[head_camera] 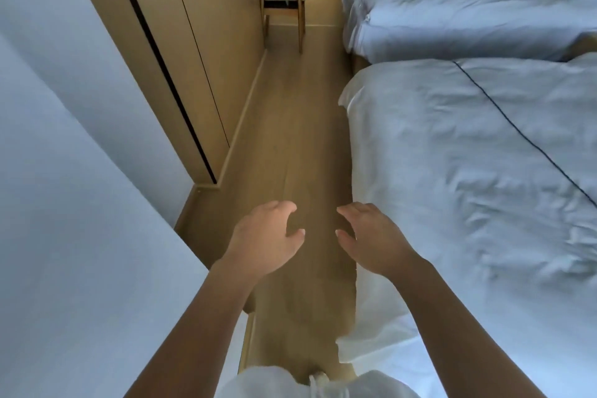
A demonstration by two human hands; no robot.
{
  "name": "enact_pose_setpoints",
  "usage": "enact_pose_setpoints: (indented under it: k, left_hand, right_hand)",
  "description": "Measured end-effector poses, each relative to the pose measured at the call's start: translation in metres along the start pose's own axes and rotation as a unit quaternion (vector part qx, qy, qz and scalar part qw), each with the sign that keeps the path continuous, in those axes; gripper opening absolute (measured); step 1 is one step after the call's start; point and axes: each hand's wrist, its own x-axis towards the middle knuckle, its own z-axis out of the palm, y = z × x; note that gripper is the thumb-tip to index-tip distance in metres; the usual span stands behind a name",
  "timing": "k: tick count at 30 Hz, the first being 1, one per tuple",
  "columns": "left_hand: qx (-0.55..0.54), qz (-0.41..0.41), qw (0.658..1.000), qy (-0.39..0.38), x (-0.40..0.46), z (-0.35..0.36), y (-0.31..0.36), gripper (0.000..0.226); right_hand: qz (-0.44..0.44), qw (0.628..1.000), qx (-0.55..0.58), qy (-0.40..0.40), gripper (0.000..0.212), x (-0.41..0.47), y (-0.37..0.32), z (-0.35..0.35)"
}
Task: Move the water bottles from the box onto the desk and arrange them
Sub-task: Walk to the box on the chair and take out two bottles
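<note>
The left hand [265,236] and the right hand [371,236] reach out side by side over the wooden floor [290,155], fingers loosely bent, holding nothing. Just right of the right hand is a white bed [468,187]. Left of the left hand is a white wall [64,171], then wooden cabinets [213,58]. Past the hands stands a wooden chair [284,0] and a second bed [452,10]. No water bottles or box show here.

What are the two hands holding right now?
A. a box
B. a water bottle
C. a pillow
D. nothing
D: the left hand and right hand hang over the wooden floor with loosely curled fingers and nothing in them.
</note>
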Motion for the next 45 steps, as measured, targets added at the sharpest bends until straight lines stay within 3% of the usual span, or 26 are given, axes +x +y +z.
enact_pose_setpoints:
  k: [18, 34, 38, 45]
  left_hand:
    - [-0.01, -0.021, 0.998, -0.06, 0.399, -0.063, -0.084, 0.045]
    - [-0.011, -0.038, 0.994, -0.103, 0.726, -0.086, -0.126, 0.049]
    - [-0.008, -0.043, 0.994, -0.099, 0.822, -0.088, -0.112, 0.049]
    - [-0.019, -0.056, 0.997, -0.045, 0.968, -0.102, -0.107, 0.049]
  right_hand:
    - [0.044, 0.997, -0.017, -0.055, 0.042, 0.381, 0.064, -0.058]
    - [0.059, 0.997, 0.039, -0.037, 0.033, 0.687, 0.159, -0.092]
    - [0.057, 0.997, 0.033, -0.037, 0.03, 0.775, 0.2, -0.114]
    - [0.023, 0.998, 0.022, -0.052, 0.046, 0.92, 0.251, -0.155]
